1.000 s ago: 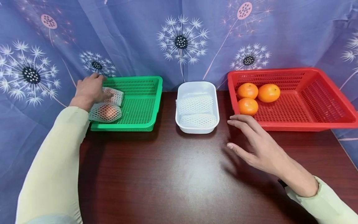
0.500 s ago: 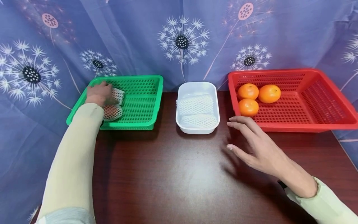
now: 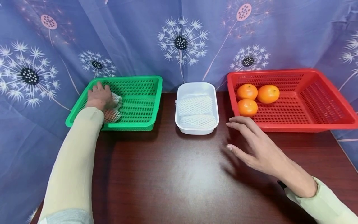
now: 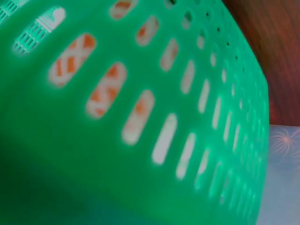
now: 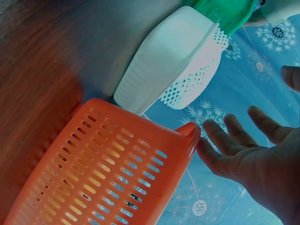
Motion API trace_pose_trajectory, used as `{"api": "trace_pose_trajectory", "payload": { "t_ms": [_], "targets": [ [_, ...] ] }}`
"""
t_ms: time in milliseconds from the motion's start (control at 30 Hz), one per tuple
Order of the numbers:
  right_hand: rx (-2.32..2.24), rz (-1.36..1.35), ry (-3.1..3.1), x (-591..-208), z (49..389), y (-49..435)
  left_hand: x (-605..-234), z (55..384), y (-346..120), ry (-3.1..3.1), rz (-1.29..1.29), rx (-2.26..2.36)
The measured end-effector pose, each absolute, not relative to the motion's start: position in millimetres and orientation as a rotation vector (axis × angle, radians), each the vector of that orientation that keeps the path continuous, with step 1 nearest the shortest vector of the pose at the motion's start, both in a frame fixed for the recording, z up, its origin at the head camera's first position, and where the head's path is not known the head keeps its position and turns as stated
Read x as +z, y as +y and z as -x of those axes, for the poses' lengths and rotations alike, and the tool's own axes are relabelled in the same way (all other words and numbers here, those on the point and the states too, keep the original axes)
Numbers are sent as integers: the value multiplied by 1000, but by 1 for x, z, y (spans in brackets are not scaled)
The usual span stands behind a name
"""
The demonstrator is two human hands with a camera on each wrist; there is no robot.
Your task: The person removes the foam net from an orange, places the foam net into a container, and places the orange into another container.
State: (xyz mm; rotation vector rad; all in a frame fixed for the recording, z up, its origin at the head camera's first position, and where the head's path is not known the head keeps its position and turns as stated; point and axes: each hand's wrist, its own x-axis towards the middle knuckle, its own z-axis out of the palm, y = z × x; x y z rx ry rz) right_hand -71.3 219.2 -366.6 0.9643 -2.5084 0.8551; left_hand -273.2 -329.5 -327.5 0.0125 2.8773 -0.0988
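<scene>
The left hand (image 3: 98,97) partly covers netted fruit (image 3: 112,116) in the green basket (image 3: 134,125); I cannot tell its grip. The right hand (image 3: 261,152) is wide, near the red basket (image 3: 296,127).

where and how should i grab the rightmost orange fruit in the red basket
Probably round its sides, fingers coming from above and the right: the rightmost orange fruit is rounded, another fruit crowds its left, and the red basket is open on top, its floor showing to the right.
</scene>
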Motion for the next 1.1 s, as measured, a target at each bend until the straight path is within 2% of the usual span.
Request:
{"api": "trace_pose_trajectory", "payload": {
  "t_ms": [267, 1100],
  "targets": [
    [884, -1010, -2444, -366, 74, 217, -331, 267, -333, 2760, 53, -17],
    [849, -967, -2514, -367, 73, 221, -323, 265, -339, 2702, 20, 137]
  ]
}}
